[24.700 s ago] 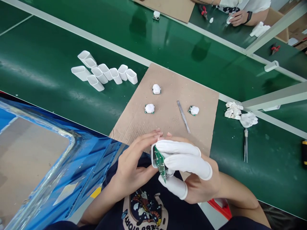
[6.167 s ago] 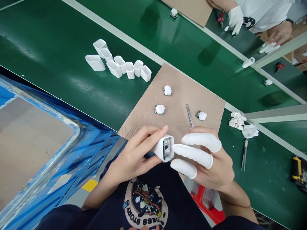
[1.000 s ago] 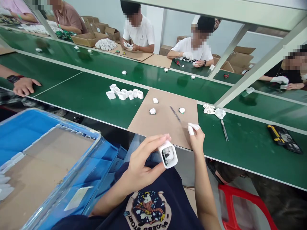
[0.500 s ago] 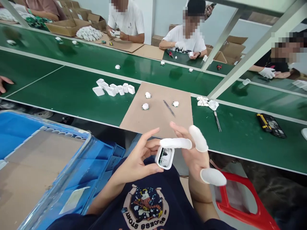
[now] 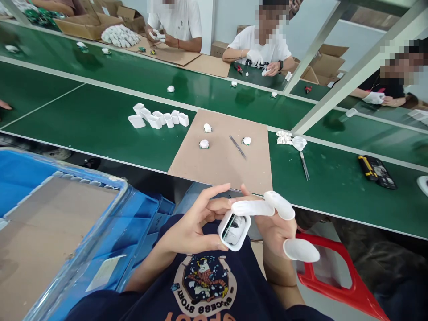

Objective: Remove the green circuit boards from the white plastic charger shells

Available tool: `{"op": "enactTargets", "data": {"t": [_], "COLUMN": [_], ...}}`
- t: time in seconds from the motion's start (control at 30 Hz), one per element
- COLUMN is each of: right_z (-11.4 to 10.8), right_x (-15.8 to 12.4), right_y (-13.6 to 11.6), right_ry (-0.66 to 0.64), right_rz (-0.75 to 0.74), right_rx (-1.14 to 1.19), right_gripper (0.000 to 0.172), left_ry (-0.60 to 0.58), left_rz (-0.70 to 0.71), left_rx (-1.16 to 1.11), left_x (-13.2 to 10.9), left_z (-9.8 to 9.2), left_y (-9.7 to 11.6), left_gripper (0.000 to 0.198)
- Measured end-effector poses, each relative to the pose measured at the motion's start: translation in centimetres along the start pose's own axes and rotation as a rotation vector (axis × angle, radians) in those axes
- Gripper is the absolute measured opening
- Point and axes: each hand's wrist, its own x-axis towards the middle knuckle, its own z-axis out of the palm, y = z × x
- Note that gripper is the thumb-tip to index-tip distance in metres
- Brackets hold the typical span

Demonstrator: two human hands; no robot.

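In free space before table edge (image 5: 334, 214), left hand (image 5: 197, 227) grasping white case (image 5: 244, 235), right hand (image 5: 274, 226) unclenched against it

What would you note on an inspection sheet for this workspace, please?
Surface: green bench, cardboard sheet on it.
Work pieces: three white-topped boards and tweezers on cardboard; open housings left of it.
Clutter: crumpled white pieces, two-pronged tool, black-and-yellow case, right of cardboard.
Hands: left hand grips white housing, green board inside; right hand at its upper edge.
Cables: nothing clearly seen.
Surroundings: blue crate left, red seat right, co-workers opposite.
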Motion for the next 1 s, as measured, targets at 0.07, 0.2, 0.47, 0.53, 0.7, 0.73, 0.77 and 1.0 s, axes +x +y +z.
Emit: {"op": "enactTargets", "data": {"t": [0.07,0.2,0.47,0.53,0.7,0.73,0.77,1.0], "right_z": [0.2,0.8,1.9,2.0,2.4,2.5,2.6,2.8], "right_x": [-0.3,-0.5,-0.7,-1.0,-1.6,-1.8,-1.9,-2.5], "right_y": [-0.1,0.0,0.6,0.9,1.5,1.6,1.6,1.7], "right_ry": [0.037,0.027,0.140,0.161,0.205,0.207,0.210,0.201], "right_rz": [-0.025,-0.043,-0.083,-0.063,-0.100,-0.106,-0.106,-0.229], "right_rx": [0.006,0.007,-0.095,-0.086,-0.150,-0.156,-0.157,-0.244], "right_gripper": [0.056,0.064,0.059,0.058,0.059,0.058,0.058,0.059], "left_ry": [0.010,0.044,0.077,0.082,0.075,0.078,0.079,0.081], "left_rz": [0.001,0.034,0.060,0.052,0.148,0.166,0.180,0.290], "left_rx": [0.004,-0.004,0.024,0.036,0.123,0.145,0.168,0.309], "left_x": [-0.2,-0.4,-0.3,-0.3,-0.1,-0.1,-0.1,0.3], "left_z": [0.2,0.3,-0.3,-0.3,-0.2,-0.1,-0.1,-0.2], "left_y": [-0.2,-0.5,-0.7,-0.7,-0.7,-0.7,-0.7,-0.7], "left_gripper": [0.083,0.081,0.077,0.076,0.076,0.077,0.077,0.080]}}
